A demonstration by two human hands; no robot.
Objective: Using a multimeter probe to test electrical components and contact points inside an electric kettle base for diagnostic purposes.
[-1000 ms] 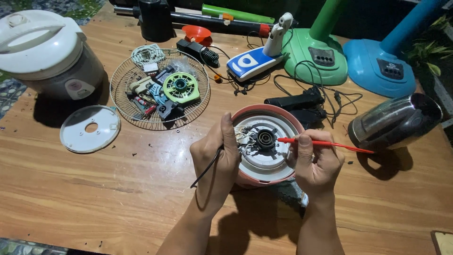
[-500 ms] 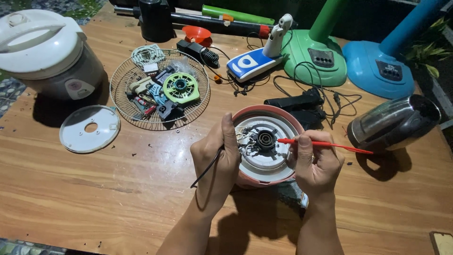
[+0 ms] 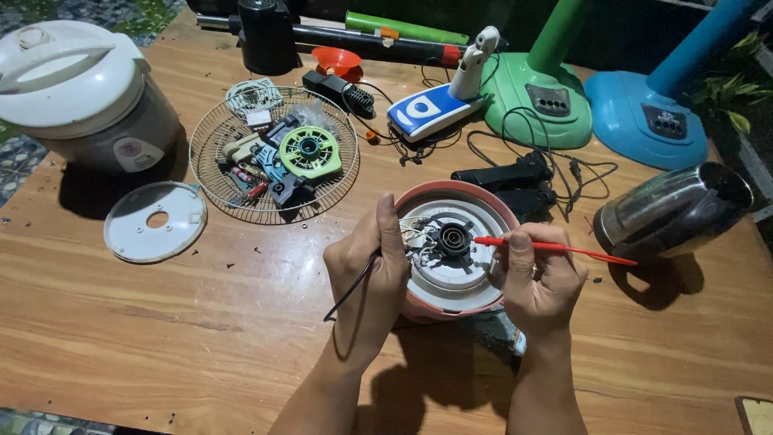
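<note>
Hands: two; the left hand [image 3: 372, 266] pinched a black probe [image 3: 352, 287], and the right hand [image 3: 541, 278] pinched a red probe [image 3: 555, 246].
Pink appliance base [image 3: 455, 302]: one, upturned on the wooden table [image 3: 161, 338] between the hands, both probe tips at its white underside.
Fan stands: two, a green fan base [image 3: 539, 101] and a blue fan base [image 3: 656, 121], their poles cut off at the top.
Wire grille [image 3: 274, 153]: one, holding small parts too jumbled to count.
Hidden: the black tip, behind the left fingers.
Change: none; hands and probes stayed as before.
</note>
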